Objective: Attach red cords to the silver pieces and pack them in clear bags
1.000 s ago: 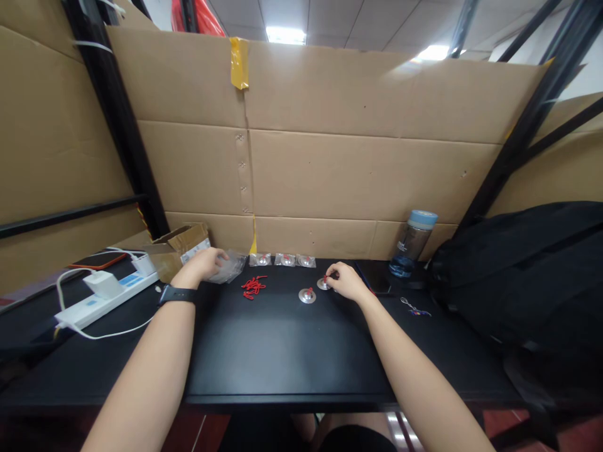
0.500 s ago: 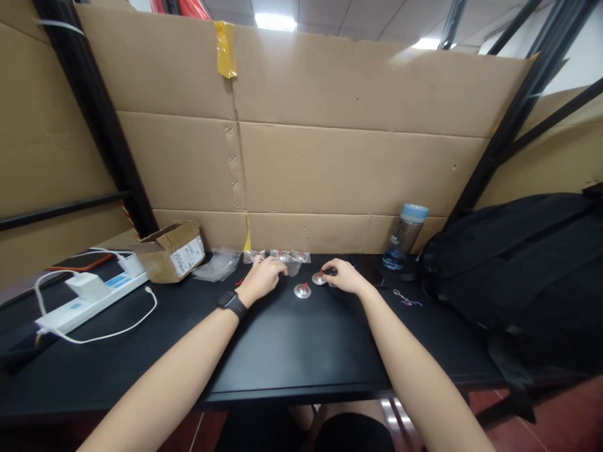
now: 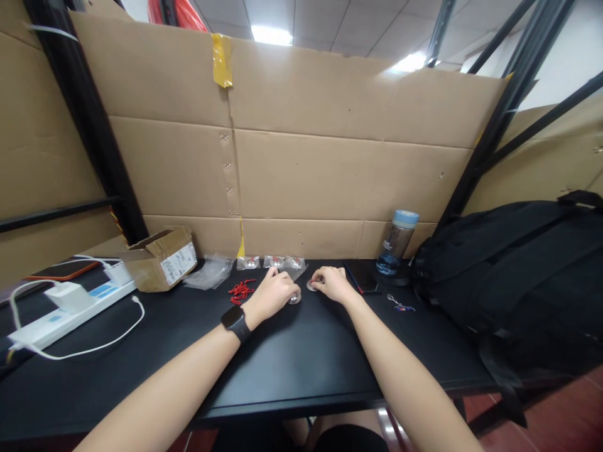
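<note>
The right disc (image 3: 310, 287) is held by its red-topped middle in the grip of the right hand (image 3: 331, 284), thumb and fingertips pinched together; the left disc (image 3: 296, 299) is partly covered by the curled fingers of the left hand (image 3: 274, 294), and whether it is grasped or merely touched cannot be told; both discs are set near each other at the middle of the black surface (image 3: 296, 361). A dark watch (image 3: 235, 321) is worn on the left wrist; just beside that hand, red cords (image 3: 241, 291) are heaped; behind them, three small clear packets (image 3: 248, 263) are lined up along the cardboard wall (image 3: 301, 169). Farther left, clear bags (image 3: 208, 273) are piled next to an opened cardboard box (image 3: 160, 258); to the right, a dark phone-like device (image 3: 362, 276), a blue-lidded bottle (image 3: 396, 245) and a black backpack (image 3: 494, 270) are placed.
</note>
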The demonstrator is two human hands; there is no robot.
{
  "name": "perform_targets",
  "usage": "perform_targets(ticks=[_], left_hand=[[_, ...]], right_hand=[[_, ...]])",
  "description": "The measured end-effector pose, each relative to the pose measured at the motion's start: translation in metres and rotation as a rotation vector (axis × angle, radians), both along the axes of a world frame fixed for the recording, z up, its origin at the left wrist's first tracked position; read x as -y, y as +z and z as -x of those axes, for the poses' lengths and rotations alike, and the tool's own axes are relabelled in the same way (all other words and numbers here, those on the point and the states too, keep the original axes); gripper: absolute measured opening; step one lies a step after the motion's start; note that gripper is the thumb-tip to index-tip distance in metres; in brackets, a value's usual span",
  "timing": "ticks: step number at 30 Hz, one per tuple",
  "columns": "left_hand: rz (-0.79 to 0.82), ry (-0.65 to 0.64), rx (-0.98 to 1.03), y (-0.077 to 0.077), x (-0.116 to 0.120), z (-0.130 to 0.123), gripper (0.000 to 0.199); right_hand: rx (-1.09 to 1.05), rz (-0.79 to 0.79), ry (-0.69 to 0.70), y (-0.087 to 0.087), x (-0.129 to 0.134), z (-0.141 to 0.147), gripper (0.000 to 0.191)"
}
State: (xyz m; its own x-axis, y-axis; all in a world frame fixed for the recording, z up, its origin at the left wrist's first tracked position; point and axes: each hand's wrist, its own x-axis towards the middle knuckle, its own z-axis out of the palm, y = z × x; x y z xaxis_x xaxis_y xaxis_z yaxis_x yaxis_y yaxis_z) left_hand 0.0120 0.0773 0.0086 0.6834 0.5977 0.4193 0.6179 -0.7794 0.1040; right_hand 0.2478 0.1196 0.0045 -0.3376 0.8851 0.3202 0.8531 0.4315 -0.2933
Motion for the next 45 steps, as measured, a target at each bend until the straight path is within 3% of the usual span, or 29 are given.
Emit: perform_targets(ticks=[6, 17, 21, 26, 33, 39, 42, 45], left_hand=[[-0.003, 0.072, 0.027, -0.003, -0.009, 0.013, 0.018], [-0.01, 0.158, -0.024, 0.001, -0.006, 0.02, 0.021], [-0.036, 0.173, -0.035, -0.003, -0.006, 0.021, 0.034], [-0.011, 0.209, 0.051, -0.001, -0.009, 0.022, 0.027], [-0.027, 0.251, 0.196, 0.005, -0.006, 0.017, 0.022], [0.053, 0.291, 0.295, 0.002, -0.01, 0.017, 0.012], [0.176, 0.273, 0.521, -0.003, -0.02, 0.016, 0.005], [0.315, 0.152, 0.817, -0.011, -0.029, 0.009, 0.008]], right_hand=[[0.037, -0.03, -0.022, -0.003, 0.0, 0.004, 0.006], [0.091, -0.076, 0.016, -0.001, 0.005, 0.011, 0.018], [0.134, -0.108, -0.005, 0.001, 0.008, 0.011, 0.016], [0.133, -0.116, -0.012, 0.004, 0.008, 0.012, 0.022], [-0.142, -0.002, 0.106, -0.006, 0.009, 0.026, 0.014], [-0.707, -0.068, 0.169, 0.002, 0.009, 0.034, 0.011], [-0.876, -0.083, 0.183, 0.01, 0.011, 0.034, 0.013], [-0.971, -0.058, 0.178, 0.013, 0.015, 0.039, 0.015]])
